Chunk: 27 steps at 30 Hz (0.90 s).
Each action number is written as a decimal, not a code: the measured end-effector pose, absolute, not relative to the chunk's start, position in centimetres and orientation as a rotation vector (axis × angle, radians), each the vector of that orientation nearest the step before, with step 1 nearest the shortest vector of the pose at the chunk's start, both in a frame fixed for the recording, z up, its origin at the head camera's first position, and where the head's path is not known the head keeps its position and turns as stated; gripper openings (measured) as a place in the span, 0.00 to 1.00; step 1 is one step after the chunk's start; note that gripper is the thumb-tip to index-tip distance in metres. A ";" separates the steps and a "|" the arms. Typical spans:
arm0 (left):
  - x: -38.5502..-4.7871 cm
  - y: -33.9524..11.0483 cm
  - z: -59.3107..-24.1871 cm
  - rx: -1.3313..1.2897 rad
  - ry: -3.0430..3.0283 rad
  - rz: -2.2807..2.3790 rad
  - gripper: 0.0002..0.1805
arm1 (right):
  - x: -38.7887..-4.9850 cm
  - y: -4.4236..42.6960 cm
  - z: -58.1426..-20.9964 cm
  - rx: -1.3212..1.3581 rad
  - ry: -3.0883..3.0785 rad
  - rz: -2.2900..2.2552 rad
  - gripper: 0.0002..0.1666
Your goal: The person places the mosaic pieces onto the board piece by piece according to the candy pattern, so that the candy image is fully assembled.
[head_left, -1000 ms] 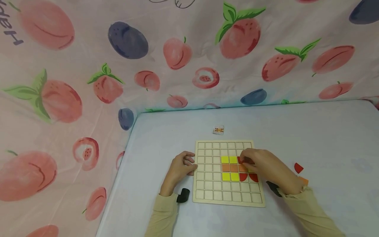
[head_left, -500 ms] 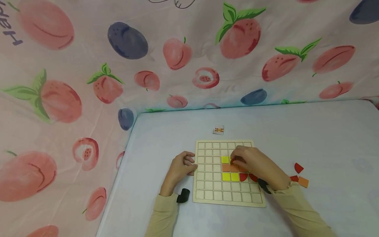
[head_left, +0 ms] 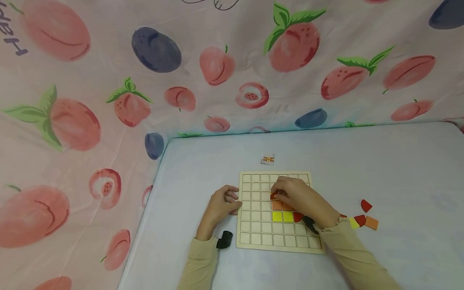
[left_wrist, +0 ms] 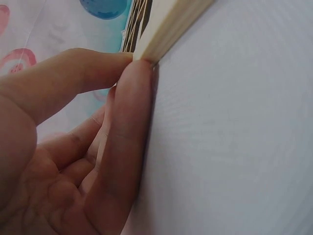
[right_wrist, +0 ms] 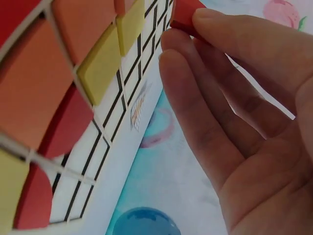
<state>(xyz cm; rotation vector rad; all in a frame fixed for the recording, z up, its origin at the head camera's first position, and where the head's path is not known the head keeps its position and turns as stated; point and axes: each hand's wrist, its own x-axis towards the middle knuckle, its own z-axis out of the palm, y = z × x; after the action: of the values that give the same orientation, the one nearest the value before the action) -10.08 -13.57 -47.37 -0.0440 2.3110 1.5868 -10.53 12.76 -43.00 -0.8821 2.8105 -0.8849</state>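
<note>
The left hand (head_left: 220, 204) pinches the left edge of the gridded wooden board (head_left: 255, 225); in the left wrist view the hand (left_wrist: 107, 147) has thumb and a finger at the board's edge (left_wrist: 168, 27). Over the coloured rows, the right hand (head_left: 306, 201) holds a red piece (head_left: 274, 195), partly hidden by its fingers. The right wrist view shows this red piece (right_wrist: 186, 17) between thumb and fingers of the hand (right_wrist: 244, 107). Orange squares (head_left: 277, 205) lie above two yellow squares (head_left: 282, 216) and a red piece (head_left: 298, 217) on the board.
Right of the board lie loose red pieces (head_left: 366, 206), an orange square (head_left: 371, 222) and a yellow piece (head_left: 353, 222), partly covered by the sleeve. A small patterned card (head_left: 268, 159) lies beyond the board. Fruit-printed cloth (head_left: 217, 100) stands behind and left.
The right hand has moved left across the board with a red piece, over where yellow squares showed. More loose pieces show beside its sleeve. The left hand and board look unmoved.
</note>
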 end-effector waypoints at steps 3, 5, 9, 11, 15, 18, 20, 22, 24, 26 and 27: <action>-10.1 -13.6 -47.4 -0.038 2.313 1.586 0.23 | -10.8 12.4 -43.3 -0.891 2.809 -0.893 0.03; -10.1 -13.6 -47.4 -0.035 2.316 1.586 0.23 | -11.0 12.1 -43.4 -0.888 2.806 -0.887 0.03; -10.1 -13.6 -47.5 -0.033 2.318 1.590 0.23 | -11.2 11.6 -43.7 -0.845 2.784 -0.878 0.03; -10.1 -13.6 -47.5 -0.037 2.316 1.592 0.23 | -11.2 11.4 -43.9 -0.820 2.770 -0.883 0.03; -10.1 -13.6 -47.5 -0.027 2.316 1.590 0.23 | -11.4 11.1 -44.3 -0.831 2.762 -0.900 0.03; -10.1 -13.6 -47.4 -0.021 2.314 1.590 0.23 | -11.5 10.9 -44.5 -0.857 2.765 -0.905 0.03; -10.1 -13.7 -47.5 -0.021 2.316 1.590 0.23 | -11.6 10.8 -44.6 -0.872 2.765 -0.907 0.03; -10.1 -13.6 -47.5 -0.027 2.316 1.591 0.23 | -11.7 10.6 -44.7 -0.871 2.765 -0.907 0.03; -10.1 -13.6 -47.6 -0.026 2.319 1.588 0.23 | -11.7 10.5 -44.8 -0.865 2.761 -0.909 0.02; -10.1 -13.6 -47.6 -0.026 2.321 1.586 0.23 | -11.8 10.4 -44.8 -0.859 2.761 -0.905 0.02; -10.1 -13.6 -47.7 -0.027 2.320 1.586 0.23 | -11.7 10.3 -44.9 -0.853 2.762 -0.903 0.02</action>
<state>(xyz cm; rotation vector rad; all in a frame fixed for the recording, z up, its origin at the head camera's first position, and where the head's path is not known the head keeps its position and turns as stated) -10.12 -13.63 -47.67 -0.0274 2.3204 1.5859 -11.74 10.33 -44.86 -0.8529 2.7618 -0.9026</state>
